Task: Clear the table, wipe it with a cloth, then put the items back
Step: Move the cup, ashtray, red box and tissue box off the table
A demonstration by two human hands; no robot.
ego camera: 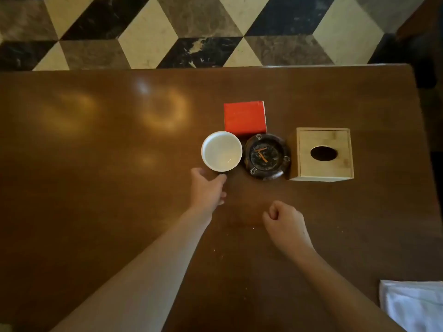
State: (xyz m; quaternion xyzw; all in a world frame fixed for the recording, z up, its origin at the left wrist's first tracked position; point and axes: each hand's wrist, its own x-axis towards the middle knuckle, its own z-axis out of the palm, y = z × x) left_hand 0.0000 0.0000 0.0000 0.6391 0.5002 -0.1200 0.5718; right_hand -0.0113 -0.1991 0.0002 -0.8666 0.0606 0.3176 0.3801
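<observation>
Table filling most of the frame, far edge running straight across the upper third, right edge dropping down the right side, patterned floor beyond. Still loaded, so judged to be at the very start: nothing cleared, no wiping done, crumbs scattered at lower centre.

Wide bare stretch across the whole left half, good room for sliding or lifting things away; bare strip also along the far edge behind the items. Less room on the right, where the tissue box sits fairly near the right edge.

Cloth, white, folded, lying untouched at the lower right corner, partly cut off by the frame.

Tissue box, wooden, right of centre, just beside the ashtray. Red box standing behind, upper centre, close against the cup and ashtray. Ashtray, dark, with orange bits inside, between cup and tissue box. Cup, white and empty, at centre, just beside the ashtray.

Left hand at the cup's near side, fingers curled around it below the rim; probably the first pick-up, though lifted or not cannot be told. Right hand loosely curled into a fist, holding nothing, hovering over or resting on bare wood below the ashtray.

All four items left to remove, then wiping, then returning.
</observation>
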